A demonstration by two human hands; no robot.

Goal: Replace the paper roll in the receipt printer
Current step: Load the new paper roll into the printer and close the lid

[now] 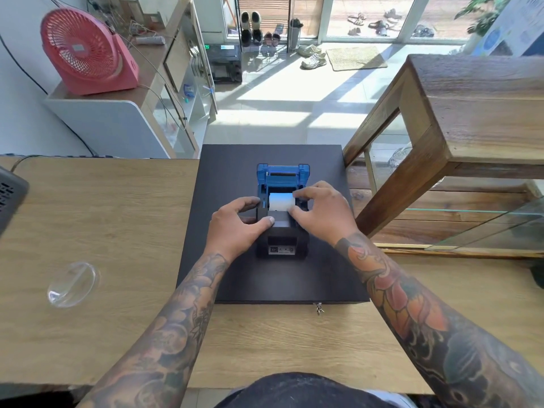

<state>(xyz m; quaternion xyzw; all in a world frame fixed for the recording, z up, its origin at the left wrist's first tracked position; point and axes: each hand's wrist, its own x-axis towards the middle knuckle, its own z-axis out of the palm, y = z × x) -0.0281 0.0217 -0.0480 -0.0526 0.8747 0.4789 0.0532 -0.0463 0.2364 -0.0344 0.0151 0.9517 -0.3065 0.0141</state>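
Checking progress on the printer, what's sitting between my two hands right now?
In the head view, the white paper roll sits in the open printer, between your left hand and right hand.

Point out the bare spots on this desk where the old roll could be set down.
Bare light wooden desk between the clear plastic dome lid and the flat black cash drawer, also in front of the drawer. Crowded around the black-and-blue receipt printer, where both hands work.

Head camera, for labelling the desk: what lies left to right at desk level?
Clear plastic lid → left hand → paper roll in the receipt printer → right hand → glass-fronted wooden cabinet.
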